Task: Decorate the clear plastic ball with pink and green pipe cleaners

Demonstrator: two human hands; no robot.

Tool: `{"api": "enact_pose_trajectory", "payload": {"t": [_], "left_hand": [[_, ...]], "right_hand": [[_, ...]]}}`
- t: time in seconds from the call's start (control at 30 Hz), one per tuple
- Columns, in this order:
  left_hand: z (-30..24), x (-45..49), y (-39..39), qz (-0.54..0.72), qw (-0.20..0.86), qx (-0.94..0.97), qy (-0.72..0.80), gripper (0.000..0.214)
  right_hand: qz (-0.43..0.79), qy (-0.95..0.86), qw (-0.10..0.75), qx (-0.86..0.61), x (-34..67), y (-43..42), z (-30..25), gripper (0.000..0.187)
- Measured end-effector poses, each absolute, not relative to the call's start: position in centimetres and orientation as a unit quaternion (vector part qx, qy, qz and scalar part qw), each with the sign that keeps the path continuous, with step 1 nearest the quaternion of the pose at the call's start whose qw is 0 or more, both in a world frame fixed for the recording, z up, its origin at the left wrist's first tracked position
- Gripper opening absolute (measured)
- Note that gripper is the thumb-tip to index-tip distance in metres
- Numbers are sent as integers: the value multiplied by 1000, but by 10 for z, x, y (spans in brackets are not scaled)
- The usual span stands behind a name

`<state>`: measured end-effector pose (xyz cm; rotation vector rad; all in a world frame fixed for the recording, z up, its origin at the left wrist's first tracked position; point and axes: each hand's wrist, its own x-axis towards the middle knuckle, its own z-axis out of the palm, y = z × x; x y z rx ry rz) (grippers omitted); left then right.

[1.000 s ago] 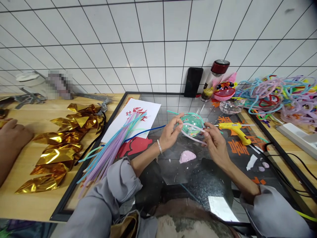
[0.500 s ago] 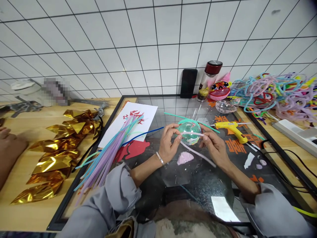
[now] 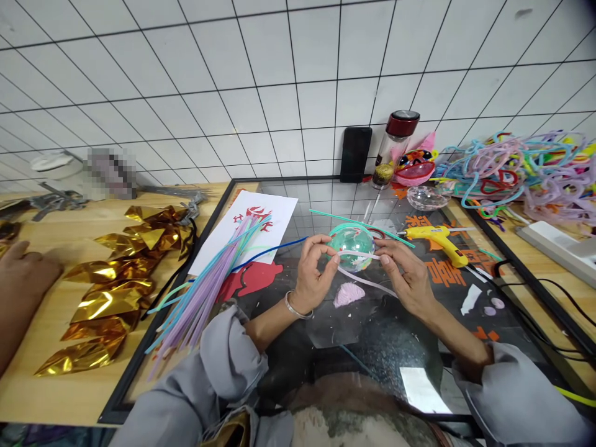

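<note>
A clear plastic ball (image 3: 352, 245) wrapped with teal and pale pink pipe cleaners sits between both my hands, just above the dark glass mat (image 3: 372, 347). My left hand (image 3: 314, 273) pinches its left side with thumb and fingers. My right hand (image 3: 405, 276) grips its right side and presses the pale pink pipe cleaner (image 3: 367, 281) against it; the loose end trails down to the right. A teal pipe cleaner (image 3: 358, 222) pokes out behind the ball.
A bundle of pipe cleaners (image 3: 209, 285) lies left over white paper (image 3: 251, 226). A yellow glue gun (image 3: 435, 236), a pink scrap (image 3: 349, 293), a phone (image 3: 354, 154), a bottle (image 3: 395, 149) and a tangled pile (image 3: 526, 171) are nearby. Gold foil (image 3: 116, 279) and another person's hand (image 3: 23, 270) are far left.
Both hands have turned the ball slightly and shifted their grip. The pink pipe cleaner's loose end has swung a little closer to the ball. The other person's hand moved slightly.
</note>
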<state>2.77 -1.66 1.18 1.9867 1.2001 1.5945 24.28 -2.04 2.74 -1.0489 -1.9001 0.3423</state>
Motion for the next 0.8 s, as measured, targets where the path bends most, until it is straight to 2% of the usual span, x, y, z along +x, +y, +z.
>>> {"api": "enact_pose_trajectory", "payload": {"t": [0.33,0.43,0.6,0.8], "left_hand": [[14,25,-14,558,155,692,431,4],[13,24,-13,562,153,691,429,4],[14,24,-13,566,160,682,435,4],[16,24,-15,565,177,679,434,8]], "right_hand": [[142,-732,440,-501,263,-21,54,19],[168,-726,387,-543,270,-21,61,18],[243,-781,218,-533,273,-21,56,19],[248,-819,218,-469,265,-21,39,19]]}}
